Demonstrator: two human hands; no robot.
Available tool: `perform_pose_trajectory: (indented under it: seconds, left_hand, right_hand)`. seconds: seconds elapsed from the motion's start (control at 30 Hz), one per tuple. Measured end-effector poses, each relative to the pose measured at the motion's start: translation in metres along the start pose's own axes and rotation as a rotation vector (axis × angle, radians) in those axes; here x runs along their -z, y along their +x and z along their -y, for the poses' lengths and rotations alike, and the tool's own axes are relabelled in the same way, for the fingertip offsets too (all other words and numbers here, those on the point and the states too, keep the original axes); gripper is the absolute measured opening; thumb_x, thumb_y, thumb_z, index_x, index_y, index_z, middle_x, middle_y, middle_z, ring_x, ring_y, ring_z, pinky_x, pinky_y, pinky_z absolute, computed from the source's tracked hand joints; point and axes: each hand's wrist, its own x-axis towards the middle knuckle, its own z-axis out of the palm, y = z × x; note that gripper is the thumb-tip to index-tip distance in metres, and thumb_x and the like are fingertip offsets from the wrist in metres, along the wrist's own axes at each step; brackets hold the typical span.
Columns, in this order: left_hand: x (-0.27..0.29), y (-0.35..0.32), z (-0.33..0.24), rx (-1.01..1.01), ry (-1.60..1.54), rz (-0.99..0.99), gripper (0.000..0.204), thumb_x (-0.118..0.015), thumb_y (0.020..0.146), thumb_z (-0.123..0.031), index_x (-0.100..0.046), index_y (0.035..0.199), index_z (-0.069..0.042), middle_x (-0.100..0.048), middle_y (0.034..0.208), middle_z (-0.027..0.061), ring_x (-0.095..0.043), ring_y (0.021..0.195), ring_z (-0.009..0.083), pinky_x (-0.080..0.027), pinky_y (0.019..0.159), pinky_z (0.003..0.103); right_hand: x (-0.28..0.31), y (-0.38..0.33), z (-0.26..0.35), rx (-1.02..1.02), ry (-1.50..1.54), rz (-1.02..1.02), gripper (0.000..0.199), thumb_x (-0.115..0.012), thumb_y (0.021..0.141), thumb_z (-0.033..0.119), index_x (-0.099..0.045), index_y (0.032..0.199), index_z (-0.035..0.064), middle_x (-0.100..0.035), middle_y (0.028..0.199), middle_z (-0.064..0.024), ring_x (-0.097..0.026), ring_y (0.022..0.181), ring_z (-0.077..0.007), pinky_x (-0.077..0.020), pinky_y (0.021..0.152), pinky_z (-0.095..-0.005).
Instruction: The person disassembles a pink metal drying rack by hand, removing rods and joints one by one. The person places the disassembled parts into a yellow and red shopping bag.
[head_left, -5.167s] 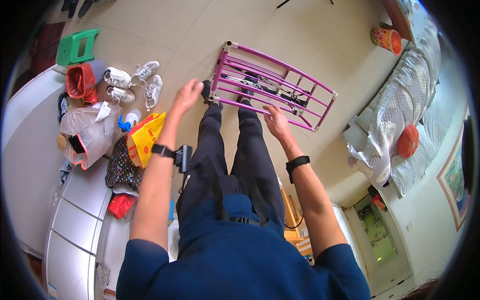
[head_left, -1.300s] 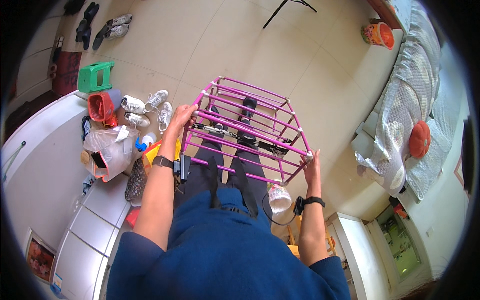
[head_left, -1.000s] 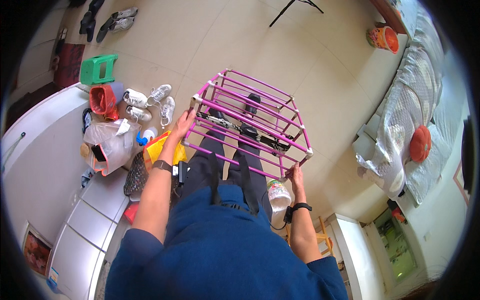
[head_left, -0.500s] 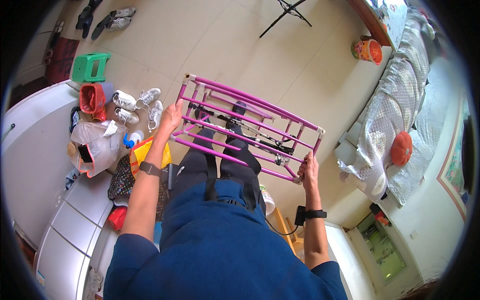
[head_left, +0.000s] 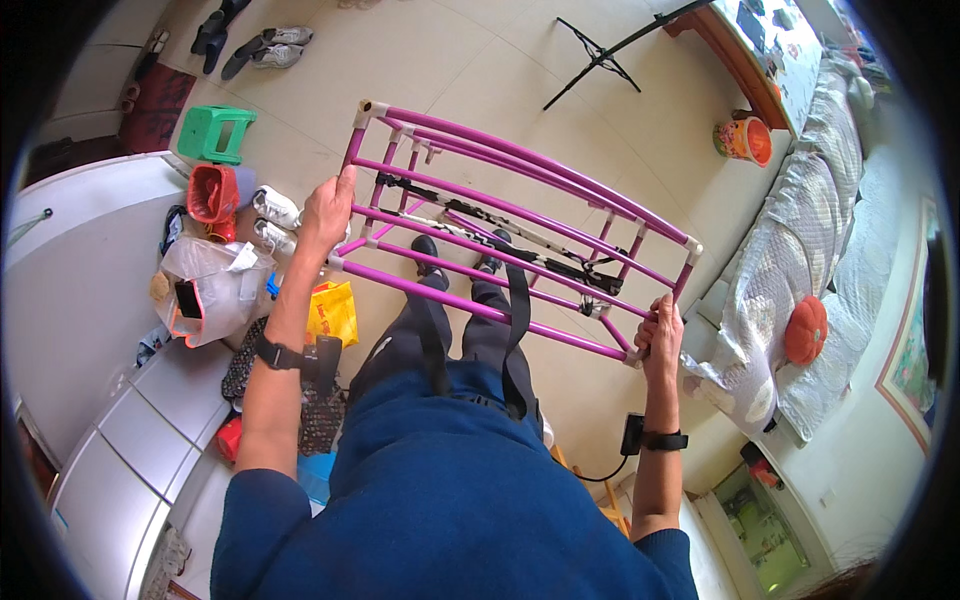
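I hold a rack of purple tubes (head_left: 560, 332) with white corner joints out in front of me, lying aslant with its right end nearer. My left hand (head_left: 327, 212) is closed round the tubing at its left end. At the opposite end my right hand (head_left: 661, 338) grips the tubing near the lower right corner. Black-and-white strips (head_left: 470, 215) run lengthwise inside the rack, between the tubes. My legs and dark shoes show through its gaps.
On the left stand a green stool (head_left: 217, 134), a red bin (head_left: 213, 194), white shoes (head_left: 275, 207) and bags (head_left: 215, 290). To the right are a quilt-covered sofa (head_left: 770, 260) with an orange cushion (head_left: 806, 330), and a patterned bucket (head_left: 742, 141). A black stand (head_left: 600, 57) is farther off.
The rack looks larger and reaches farther up and to the right in view. Both hands have stayed closed on its ends. The room has shifted slightly in view.
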Motion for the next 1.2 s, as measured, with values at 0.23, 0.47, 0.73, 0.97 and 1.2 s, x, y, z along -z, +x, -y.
perform_pose_trajectory:
  seconds: [0.23,0.47,0.73,0.97,1.2]
  left_hand:
    - [0.0,-0.039,0.025,-0.225,-0.169,-0.157,0.053,-0.044,0.098,-0.048,-0.058,0.081,0.0,-0.049,0.058,0.0141,-0.049,0.055,0.0238,-0.041,0.055,0.038]
    - [-0.027,-0.107,-0.003,-0.259,-0.308,0.002,0.037,-0.048,0.097,-0.04,-0.053,0.095,-0.003,-0.055,0.065,0.019,-0.059,0.063,0.0368,-0.042,0.055,0.045]
    - [-0.055,-0.108,0.006,-0.293,-0.281,0.041,0.027,-0.047,0.098,-0.031,-0.046,0.1,-0.004,-0.055,0.072,0.0203,-0.056,0.065,0.0382,-0.042,0.058,0.045]
    - [0.078,-0.144,0.106,0.122,-0.333,0.001,0.021,-0.047,0.099,-0.03,-0.048,0.096,-0.009,-0.041,0.066,-0.0025,-0.042,0.054,0.0066,-0.034,0.046,0.024]
    - [0.046,-0.172,0.126,0.189,0.008,-0.06,0.029,-0.046,0.1,-0.034,-0.048,0.101,-0.005,-0.048,0.068,0.0056,-0.049,0.057,0.0132,-0.043,0.052,0.031]
  right_hand:
    - [0.004,0.029,-0.09,0.205,-0.077,0.11,0.034,-0.049,0.098,0.042,-0.046,0.089,0.0095,-0.039,0.061,0.0029,-0.036,0.05,-0.0073,-0.0347,0.047,-0.0237]
    - [0.012,0.059,-0.114,0.239,-0.449,-0.12,0.054,-0.059,0.091,0.03,-0.039,0.138,0.0091,-0.055,0.11,-0.0047,-0.054,0.089,-0.0107,-0.0452,0.072,-0.0252]
    - [-0.06,0.02,-0.032,0.294,-0.472,0.379,0.047,-0.056,0.095,0.028,-0.044,0.136,0.0091,-0.051,0.131,-0.0103,-0.058,0.103,-0.0182,-0.0469,0.089,-0.0334]
    - [-0.04,0.068,-0.096,0.131,-0.619,0.558,0.044,-0.054,0.096,0.03,-0.046,0.134,0.008,-0.056,0.121,-0.0106,-0.063,0.093,-0.0172,-0.0507,0.081,-0.0313]
    - [0.022,0.176,-0.227,-0.014,-1.253,0.553,0.032,-0.054,0.09,0.027,-0.063,0.111,0.0051,-0.069,0.092,-0.0152,-0.067,0.086,-0.0262,-0.0533,0.073,-0.0359]
